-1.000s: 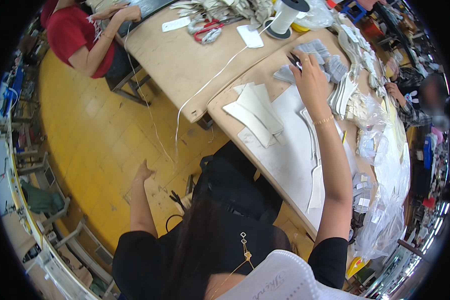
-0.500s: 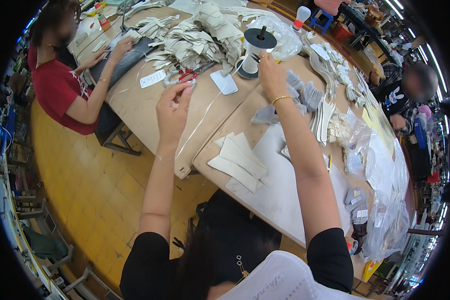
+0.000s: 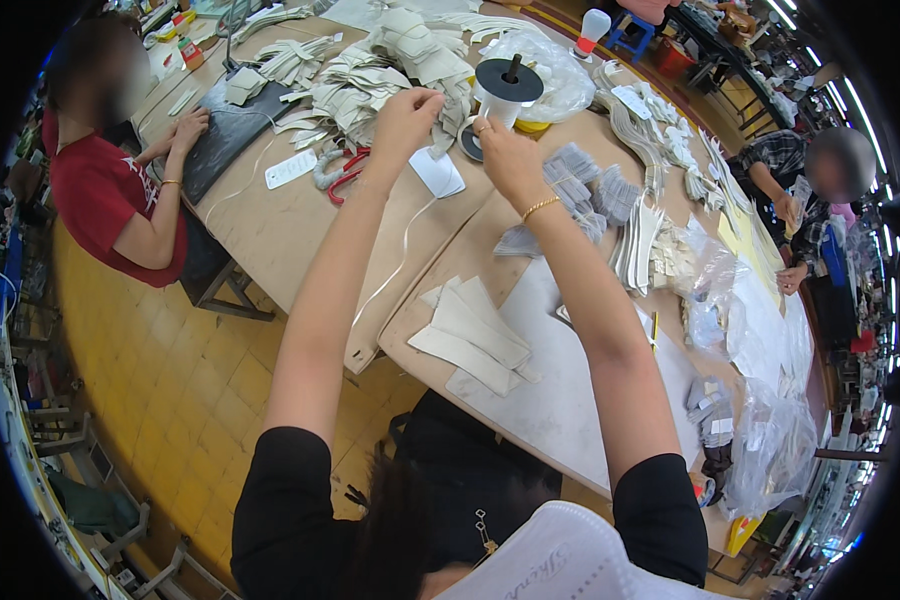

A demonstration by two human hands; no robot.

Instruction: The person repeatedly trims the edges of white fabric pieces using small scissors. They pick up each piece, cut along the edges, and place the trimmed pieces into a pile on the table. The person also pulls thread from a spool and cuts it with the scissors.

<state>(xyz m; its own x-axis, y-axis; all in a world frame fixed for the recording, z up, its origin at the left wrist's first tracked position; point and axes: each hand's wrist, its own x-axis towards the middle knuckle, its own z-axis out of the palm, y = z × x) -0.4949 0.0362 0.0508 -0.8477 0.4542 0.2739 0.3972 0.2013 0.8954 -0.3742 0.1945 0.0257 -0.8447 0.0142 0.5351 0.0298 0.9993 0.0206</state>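
My left hand (image 3: pixel 407 128) is raised over the table with its fingertips pinched together. What they hold, if anything, is too small to make out. My right hand (image 3: pixel 512 158) is closed just in front of a spool (image 3: pixel 497 100) of white ribbon with black end discs, which it partly hides; its grip's contents do not show. A strand of white ribbon (image 3: pixel 398 262) trails down across the table beside my left forearm. Red-handled scissors (image 3: pixel 346 178) lie left of my left wrist, partly covered by it. A white tag (image 3: pixel 438 175) lies between my hands.
Cream cut pieces (image 3: pixel 370 85) are heaped behind my left hand. More flat pieces (image 3: pixel 470 330) lie near the front edge, and grey bundles (image 3: pixel 575 175) right of my right hand. A person in red (image 3: pixel 110 200) works at left, another (image 3: pixel 785 190) at right. Plastic bags (image 3: pixel 770 450) lie at right.
My left hand has moved right and away from me, close to the spool. My right hand has come slightly left and lower. The person at left has drawn their hands together.
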